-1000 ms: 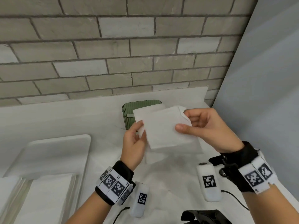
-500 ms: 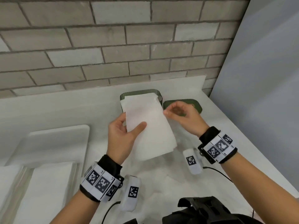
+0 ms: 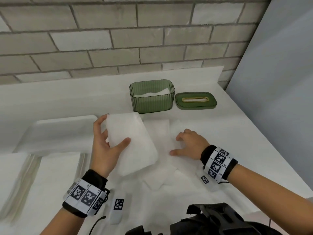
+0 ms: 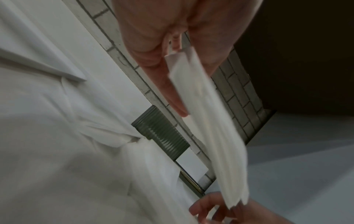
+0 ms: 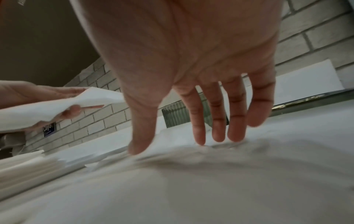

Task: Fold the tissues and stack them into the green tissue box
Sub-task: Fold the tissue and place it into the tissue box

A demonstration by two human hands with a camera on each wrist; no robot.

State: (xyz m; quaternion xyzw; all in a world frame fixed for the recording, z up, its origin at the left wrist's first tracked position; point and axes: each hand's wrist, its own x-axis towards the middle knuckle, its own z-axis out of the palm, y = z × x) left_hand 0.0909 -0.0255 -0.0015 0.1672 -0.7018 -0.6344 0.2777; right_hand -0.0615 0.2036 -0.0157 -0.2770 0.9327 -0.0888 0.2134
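Observation:
My left hand (image 3: 108, 141) holds a folded white tissue (image 3: 133, 143) above the table, thumb on top and fingers underneath; the left wrist view shows the same folded tissue (image 4: 210, 121) pinched edge-on. My right hand (image 3: 184, 145) is open, its spread fingertips (image 5: 199, 141) touching a flat tissue (image 3: 162, 150) spread on the table. The green ribbed tissue box (image 3: 152, 99) stands open behind the hands with white tissues inside. Its green lid (image 3: 196, 100) with a gold slot lies flat to the right of it.
A white tray (image 3: 55, 133) lies at the left, with stacks of white tissues (image 3: 55, 175) in front of it. More loose tissues cover the table near my wrists. A brick wall runs along the back, a grey panel at the right. A black object (image 3: 220, 219) sits at the bottom edge.
My right hand let go of the folded tissue and dropped to the flat tissue on the table. My left hand keeps the folded tissue and has lowered it, away from the box.

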